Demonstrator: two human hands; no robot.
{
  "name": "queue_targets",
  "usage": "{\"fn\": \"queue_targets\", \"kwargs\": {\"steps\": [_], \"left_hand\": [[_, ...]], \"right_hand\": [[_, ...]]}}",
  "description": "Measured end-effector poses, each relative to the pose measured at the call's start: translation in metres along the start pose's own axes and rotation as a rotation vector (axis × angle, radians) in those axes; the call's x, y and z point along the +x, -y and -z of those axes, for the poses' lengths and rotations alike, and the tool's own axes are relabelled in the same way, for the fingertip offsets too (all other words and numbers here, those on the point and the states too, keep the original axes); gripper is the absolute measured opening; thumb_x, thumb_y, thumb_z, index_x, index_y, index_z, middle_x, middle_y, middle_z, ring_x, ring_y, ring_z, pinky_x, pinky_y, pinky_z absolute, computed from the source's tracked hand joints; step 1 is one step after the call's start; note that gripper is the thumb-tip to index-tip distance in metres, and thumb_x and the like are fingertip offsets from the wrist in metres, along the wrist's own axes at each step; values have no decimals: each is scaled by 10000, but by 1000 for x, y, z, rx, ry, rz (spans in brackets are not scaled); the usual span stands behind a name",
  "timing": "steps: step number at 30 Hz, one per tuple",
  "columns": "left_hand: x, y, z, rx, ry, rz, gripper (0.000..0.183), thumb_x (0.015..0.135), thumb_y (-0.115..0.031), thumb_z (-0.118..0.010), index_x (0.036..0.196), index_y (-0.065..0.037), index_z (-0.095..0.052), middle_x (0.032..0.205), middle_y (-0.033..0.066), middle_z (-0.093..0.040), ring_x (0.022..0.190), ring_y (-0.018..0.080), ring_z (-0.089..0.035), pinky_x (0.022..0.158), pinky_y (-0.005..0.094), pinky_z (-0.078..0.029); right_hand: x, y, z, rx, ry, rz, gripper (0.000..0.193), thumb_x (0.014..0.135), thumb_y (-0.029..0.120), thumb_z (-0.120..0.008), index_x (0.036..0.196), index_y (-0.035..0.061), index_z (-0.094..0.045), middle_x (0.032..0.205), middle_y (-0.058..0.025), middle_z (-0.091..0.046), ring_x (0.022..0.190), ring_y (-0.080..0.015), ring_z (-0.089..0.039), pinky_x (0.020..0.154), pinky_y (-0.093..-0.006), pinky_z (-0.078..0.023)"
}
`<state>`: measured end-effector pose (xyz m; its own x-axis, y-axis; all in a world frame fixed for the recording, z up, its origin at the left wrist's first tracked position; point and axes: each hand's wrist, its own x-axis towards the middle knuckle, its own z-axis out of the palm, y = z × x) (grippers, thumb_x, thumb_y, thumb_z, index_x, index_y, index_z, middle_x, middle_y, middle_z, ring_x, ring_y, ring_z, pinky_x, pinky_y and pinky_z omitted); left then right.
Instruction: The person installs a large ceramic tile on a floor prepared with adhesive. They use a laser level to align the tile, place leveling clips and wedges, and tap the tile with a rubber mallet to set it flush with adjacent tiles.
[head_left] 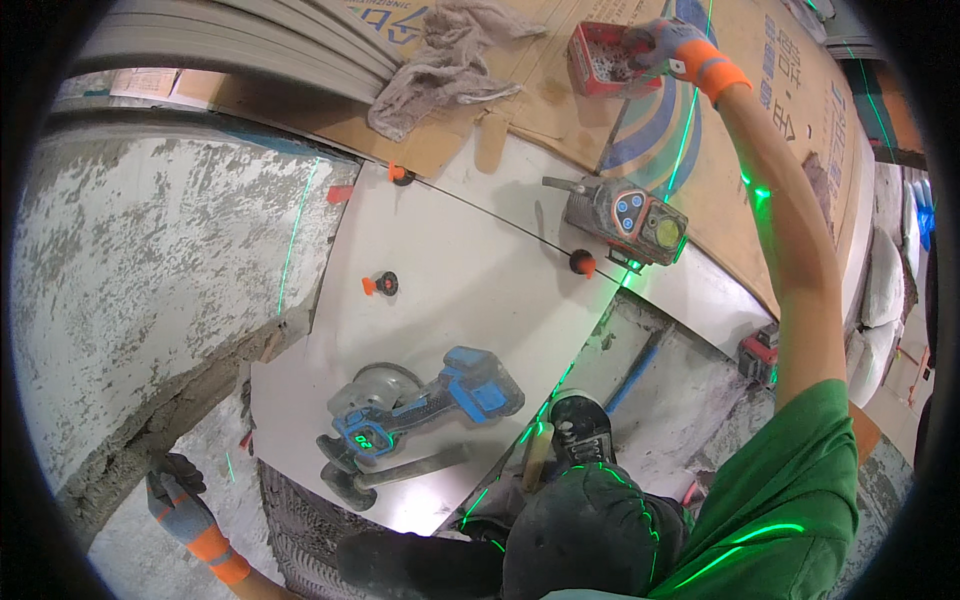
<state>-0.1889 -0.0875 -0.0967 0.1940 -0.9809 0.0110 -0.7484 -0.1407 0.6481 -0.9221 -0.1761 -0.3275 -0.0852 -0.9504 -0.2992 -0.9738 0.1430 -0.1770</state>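
At the upper right, my right hand [672, 48], in a grey glove with an orange cuff, reaches over the rim of a red box [592, 76] of small pale pieces; its fingertips are partly hidden. My left hand [182, 500], gloved alike, is low at the left beside the rough mortar edge [110, 478], dark fingers somewhat apart, holding nothing visible. Between them, a large white tile [455, 285] bears a blue-and-black cordless tile vibrator [425, 405] with a round pad. A laser level [630, 218] throws green lines. Orange-and-black tile levelers [380, 284] stand on the tile and along the joint.
Printed cardboard [555, 115] covers the far surface, with a dirty rag [440, 65] on it. Grey metal profiles [250, 38] lie at upper left. My shoe [582, 425] is beside the tile's near edge, by a blue rod [635, 375]. A red-and-black device [758, 355] sits at right.
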Motion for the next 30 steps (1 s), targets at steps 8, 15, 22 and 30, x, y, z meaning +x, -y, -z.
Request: {"fn": "queue_targets", "kwargs": {"steps": [8, 15, 22, 30], "left_hand": [[2, 0, 1, 75, 18, -4, 213, 893, -181, -415, 903, -4, -532, 698, 55, -555, 525, 108, -490, 432, 223, -372], [10, 5, 3, -46, 44, 14, 286, 899, -288, -483, 884, -8, -544, 687, 58, -548, 508, 110, -476, 418, 221, -366], [20, 9, 2, 36, -29, 1, 342, 890, -376, -497, 808, -49, -551, 613, 34, -520, 461, 115, -458, 387, 223, -332], [33, 24, 11, 126, -20, -7, 332, 888, -375, -485, 812, -60, -557, 634, 50, -538, 459, 130, -476, 378, 243, -350]], "right_hand": [[-19, 78, 24, -292, -87, 231, 231, 756, 283, -556, 789, 75, -650, 753, -133, -643, 695, -282, -621, 625, -385, -484], [-32, 59, 15, -152, -300, 218, 206, 768, 268, -502, 814, 117, -635, 794, -150, -635, 752, -326, -619, 670, -408, -481], [-34, 42, 17, 144, -372, 128, 237, 742, 301, -547, 826, 103, -645, 777, -161, -639, 757, -332, -624, 665, -407, -484], [-22, 51, 2, 192, -523, -103, 232, 728, 237, -574, 804, 35, -660, 818, -202, -642, 832, -344, -625, 725, -400, -496]]}}
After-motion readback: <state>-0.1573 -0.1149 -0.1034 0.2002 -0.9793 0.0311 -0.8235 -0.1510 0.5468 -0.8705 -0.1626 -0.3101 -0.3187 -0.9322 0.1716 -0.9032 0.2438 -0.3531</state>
